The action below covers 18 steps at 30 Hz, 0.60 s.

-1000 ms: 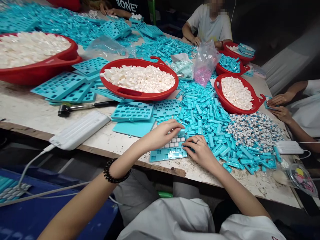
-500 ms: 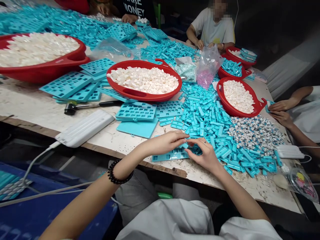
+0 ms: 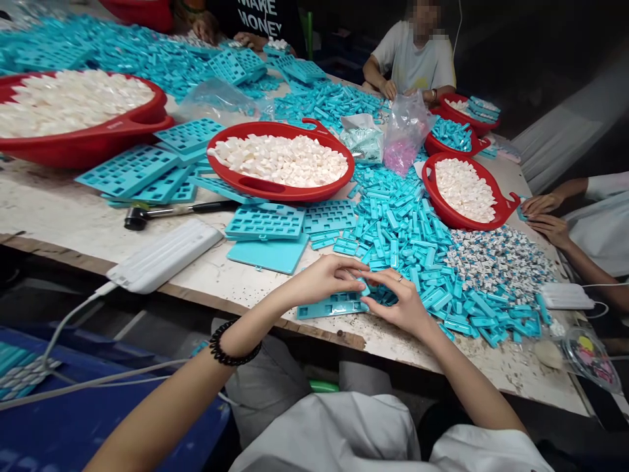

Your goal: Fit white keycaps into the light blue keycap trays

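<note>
My left hand (image 3: 330,275) and my right hand (image 3: 399,300) meet near the table's front edge. Both are closed, fingertips pinching a small blue plastic piece (image 3: 364,286) between them; fingers cover much of it. Under and beside my left hand lies a blue tray with rectangular slots (image 3: 327,308), along the edge. Just past my right hand spreads a heap of loose blue plastic pieces (image 3: 393,216), long and narrow. Blue slotted trays (image 3: 265,221) and a flat blue plate (image 3: 268,254) sit beyond my left hand.
Red baskets of white pieces (image 3: 282,190) stand farther back. A white power strip (image 3: 164,255) and a black-headed hammer (image 3: 135,217) lie to the left. Small white-and-blue bits (image 3: 501,262) are piled to the right. A co-worker's hands (image 3: 545,213) are at the right edge; other people sit across the table.
The blue piece between my fingers has been turned and sits slightly lower. My hands stay in nearly the same place; the view has shifted a little.
</note>
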### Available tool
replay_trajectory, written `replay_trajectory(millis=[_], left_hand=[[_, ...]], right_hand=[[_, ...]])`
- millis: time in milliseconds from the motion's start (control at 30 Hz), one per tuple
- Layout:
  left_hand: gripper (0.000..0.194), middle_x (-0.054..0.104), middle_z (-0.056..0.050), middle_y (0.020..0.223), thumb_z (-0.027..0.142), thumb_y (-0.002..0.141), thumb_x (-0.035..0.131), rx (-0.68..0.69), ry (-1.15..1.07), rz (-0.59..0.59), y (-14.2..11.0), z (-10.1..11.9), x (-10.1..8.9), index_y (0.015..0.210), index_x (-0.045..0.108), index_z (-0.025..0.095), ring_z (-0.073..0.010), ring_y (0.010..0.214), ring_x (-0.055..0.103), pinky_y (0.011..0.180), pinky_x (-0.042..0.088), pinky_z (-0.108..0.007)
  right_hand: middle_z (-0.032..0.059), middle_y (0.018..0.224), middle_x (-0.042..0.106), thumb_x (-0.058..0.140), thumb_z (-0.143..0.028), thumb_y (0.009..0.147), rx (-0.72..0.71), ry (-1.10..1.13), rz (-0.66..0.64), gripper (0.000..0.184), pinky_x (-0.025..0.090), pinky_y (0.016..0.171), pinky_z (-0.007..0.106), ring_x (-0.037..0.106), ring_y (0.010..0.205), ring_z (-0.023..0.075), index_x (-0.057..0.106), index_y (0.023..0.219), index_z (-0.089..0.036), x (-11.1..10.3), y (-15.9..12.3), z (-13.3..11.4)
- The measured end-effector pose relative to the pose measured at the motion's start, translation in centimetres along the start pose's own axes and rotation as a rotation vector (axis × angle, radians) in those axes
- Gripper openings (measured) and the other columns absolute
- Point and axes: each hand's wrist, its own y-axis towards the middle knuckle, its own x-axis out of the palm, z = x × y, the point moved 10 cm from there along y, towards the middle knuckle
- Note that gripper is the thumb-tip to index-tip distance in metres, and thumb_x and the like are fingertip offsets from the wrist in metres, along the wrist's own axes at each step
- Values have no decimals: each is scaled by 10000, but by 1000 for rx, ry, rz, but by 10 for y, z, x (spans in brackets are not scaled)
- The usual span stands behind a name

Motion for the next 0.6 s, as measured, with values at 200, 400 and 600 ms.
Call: replay_trajectory(millis=[200, 400, 600], left_hand=[[543, 786, -90, 1012, 383, 853, 676, 31, 99, -117, -3, 2, 13, 1328, 592, 134, -248, 926, 750, 816, 587, -343], [357, 726, -101, 1173, 397, 971, 534, 252, 470, 235, -18, 23, -5, 1221, 657, 174, -234, 1051, 683, 928, 529, -368], [303, 683, -79, 1275, 280, 994, 503, 477, 784, 243, -47, 15, 10, 1253, 648, 220, -238, 1239, 581, 1080, 441, -420]], right_hand=[[54, 1034, 703, 724, -270, 859, 89, 79, -193, 316, 534, 872, 334, 669, 958, 195, 667, 1167, -230, 13, -1, 10], [46, 933, 668, 723, -282, 864, 107, -10, -165, 287, 526, 815, 327, 643, 860, 187, 673, 1134, -202, 10, 0, 19], [66, 961, 671, 700, -267, 890, 96, -74, -201, 302, 525, 823, 328, 651, 886, 196, 669, 1178, -183, 14, -1, 24]])
